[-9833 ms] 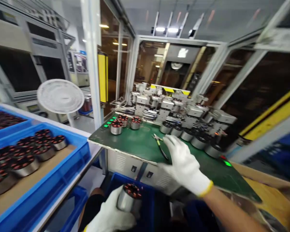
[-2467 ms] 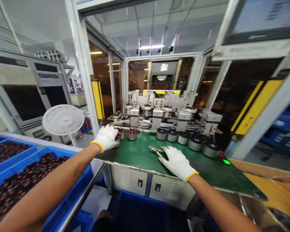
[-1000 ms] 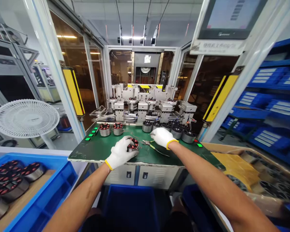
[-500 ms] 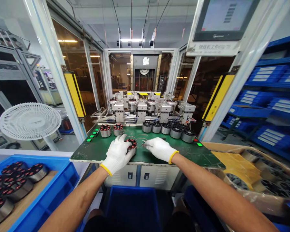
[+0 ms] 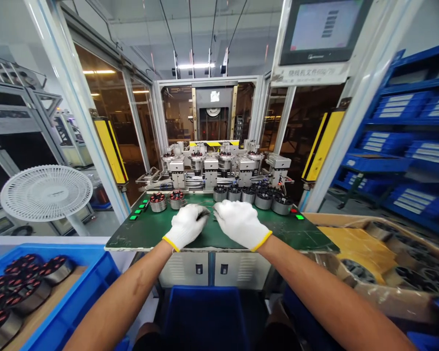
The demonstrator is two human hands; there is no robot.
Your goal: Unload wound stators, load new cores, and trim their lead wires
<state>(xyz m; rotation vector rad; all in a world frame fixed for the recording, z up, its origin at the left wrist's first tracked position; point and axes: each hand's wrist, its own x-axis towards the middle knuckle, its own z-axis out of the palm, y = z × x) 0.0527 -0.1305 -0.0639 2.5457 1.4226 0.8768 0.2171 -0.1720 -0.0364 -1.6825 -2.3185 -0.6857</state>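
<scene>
My left hand (image 5: pixel 186 226) and my right hand (image 5: pixel 240 224), both in white gloves with yellow cuffs, sit close together over the middle of the green bench mat (image 5: pixel 139 229). Only thin metal bits show between the fingertips, and I cannot tell what they are. The hands hide the small stator and the pliers seen earlier. Beyond my left hand stand two wound stators, one (image 5: pixel 157 202) and another (image 5: pixel 176 199), with red coils in steel shells. A row of dark-topped stators (image 5: pixel 263 200) lines the mat's far edge, out of reach of my fingertips.
A multi-station winding machine (image 5: pixel 219 163) stands behind the bench between yellow light curtains. A blue tray of stators (image 5: pixel 95 287) lies at lower left, a cardboard box of parts (image 5: pixel 366 263) at right, and a blue bin (image 5: pixel 205 317) below the bench.
My hands have moved together over the mat, and the stator under my left hand and the pliers by my right are now hidden. The view has tilted slightly.
</scene>
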